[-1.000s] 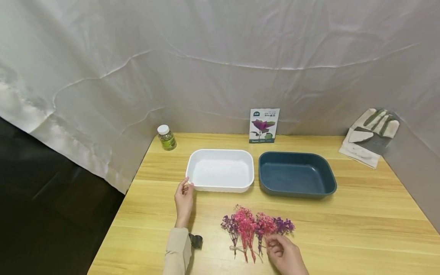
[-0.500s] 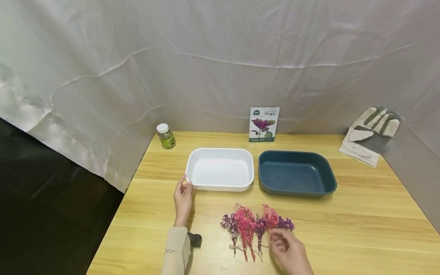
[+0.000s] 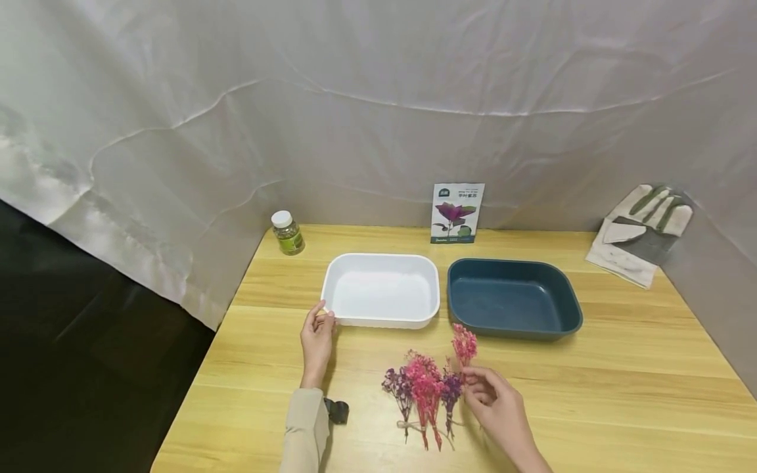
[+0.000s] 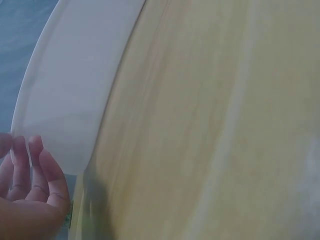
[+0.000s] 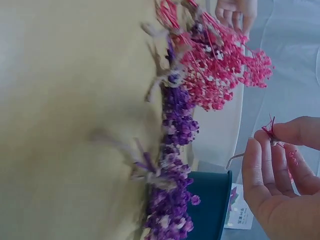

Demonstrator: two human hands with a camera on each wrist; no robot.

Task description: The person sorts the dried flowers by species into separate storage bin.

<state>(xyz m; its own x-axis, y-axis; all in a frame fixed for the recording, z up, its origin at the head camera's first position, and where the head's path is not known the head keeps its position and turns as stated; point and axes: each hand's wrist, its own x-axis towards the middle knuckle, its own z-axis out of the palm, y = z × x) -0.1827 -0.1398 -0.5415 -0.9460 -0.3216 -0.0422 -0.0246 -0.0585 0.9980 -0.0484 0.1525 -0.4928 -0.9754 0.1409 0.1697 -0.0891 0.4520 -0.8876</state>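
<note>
My left hand [image 3: 317, 338] grips the near left corner of a white rectangular tray [image 3: 381, 289]; in the left wrist view its fingers [image 4: 42, 170] meet at the rim of that tray [image 4: 70, 85]. Between thumb and fingertips, my right hand [image 3: 497, 401] pinches a small bunch of pink dried flowers [image 3: 464, 343] by its stems. That bunch is raised above the table, its head close to the blue tray's front wall. Left of the right hand lie pink dried flowers [image 3: 422, 381] between purple bunches [image 3: 399, 387], tied with twine. In the right wrist view, purple flowers [image 5: 170, 210] lie below the hand.
A dark blue tray [image 3: 514, 302] stands right of the white one. Behind are a lidded jar [image 3: 288, 233], a seed packet [image 3: 457, 213] leaning on the cloth, and work gloves [image 3: 641, 233] at the right. A black object [image 3: 337, 412] lies beside the left forearm.
My right hand has lifted the pink bunch from the row and moved it forward toward the blue tray. My left hand stays at the white tray's corner.
</note>
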